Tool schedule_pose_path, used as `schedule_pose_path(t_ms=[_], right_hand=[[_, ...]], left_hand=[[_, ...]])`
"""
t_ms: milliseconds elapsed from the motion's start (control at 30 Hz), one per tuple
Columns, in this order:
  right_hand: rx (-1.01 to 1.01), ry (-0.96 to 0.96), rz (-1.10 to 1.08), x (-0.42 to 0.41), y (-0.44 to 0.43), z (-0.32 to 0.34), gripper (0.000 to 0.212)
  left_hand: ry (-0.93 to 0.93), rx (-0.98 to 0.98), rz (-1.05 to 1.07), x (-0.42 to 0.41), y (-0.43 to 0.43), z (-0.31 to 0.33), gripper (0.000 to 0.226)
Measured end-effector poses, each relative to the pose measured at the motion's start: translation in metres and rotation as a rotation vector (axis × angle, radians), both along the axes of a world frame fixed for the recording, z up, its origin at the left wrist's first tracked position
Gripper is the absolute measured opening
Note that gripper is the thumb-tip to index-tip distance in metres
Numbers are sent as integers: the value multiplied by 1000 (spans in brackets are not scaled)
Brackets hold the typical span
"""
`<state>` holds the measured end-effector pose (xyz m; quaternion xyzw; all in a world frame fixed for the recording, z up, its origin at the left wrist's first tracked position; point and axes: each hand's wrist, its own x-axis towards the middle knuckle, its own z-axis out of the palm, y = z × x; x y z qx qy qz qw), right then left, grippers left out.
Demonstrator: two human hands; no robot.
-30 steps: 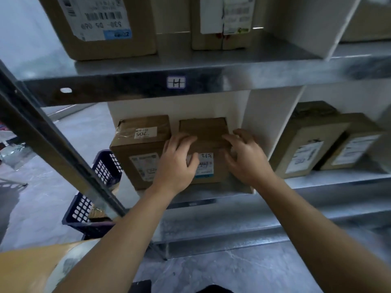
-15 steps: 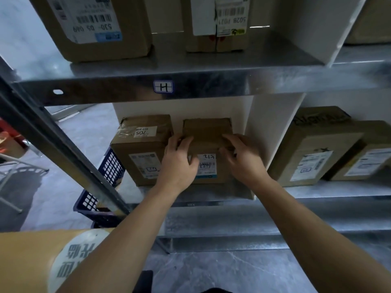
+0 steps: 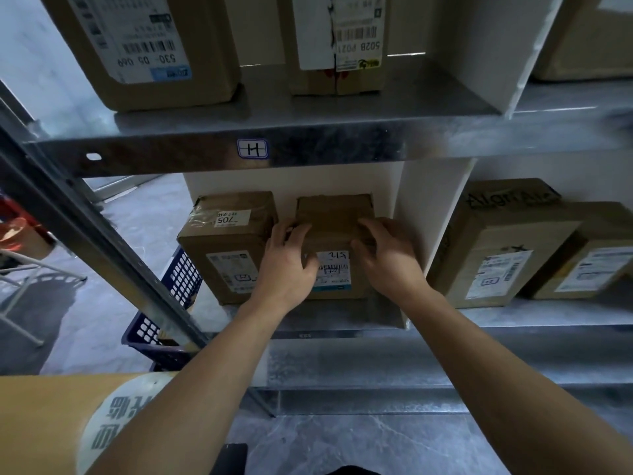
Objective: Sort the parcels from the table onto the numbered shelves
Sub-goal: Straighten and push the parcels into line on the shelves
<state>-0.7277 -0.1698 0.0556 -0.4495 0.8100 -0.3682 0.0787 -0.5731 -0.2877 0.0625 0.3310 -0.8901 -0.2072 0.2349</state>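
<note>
The left grip and the right grip each curl round a top front corner of the small cardboard parcel. Both are just as near. The parcel stands right in front of them on the lower shelf, between the box marked 705 and the white divider.

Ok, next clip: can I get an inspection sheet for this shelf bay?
Surface: grey metal shelf, white divider on its right; the beam above bears an H tag.
Job's things: brown cardboard parcel stands on the shelf between the brown parcel marked 705 and the divider.
Clutter: blue plastic basket left of the shelf; tan package at lower left.
Grippers: left hand and right hand grip the parcel's sides.
Cables: nothing seen.
Surroundings: labelled cardboard parcels on the shelf above and in the right bay; grey floor.
</note>
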Motion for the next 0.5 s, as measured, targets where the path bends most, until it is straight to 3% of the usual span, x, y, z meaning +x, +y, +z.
schedule_pose_path(t_ms=[267,500], right_hand=[[27,296,20,10,6,10,44],[28,467,175,28,29,6,38]], left_hand=[[63,-66,32,14,13,5,46],[97,-127,98,31,34,0,38]])
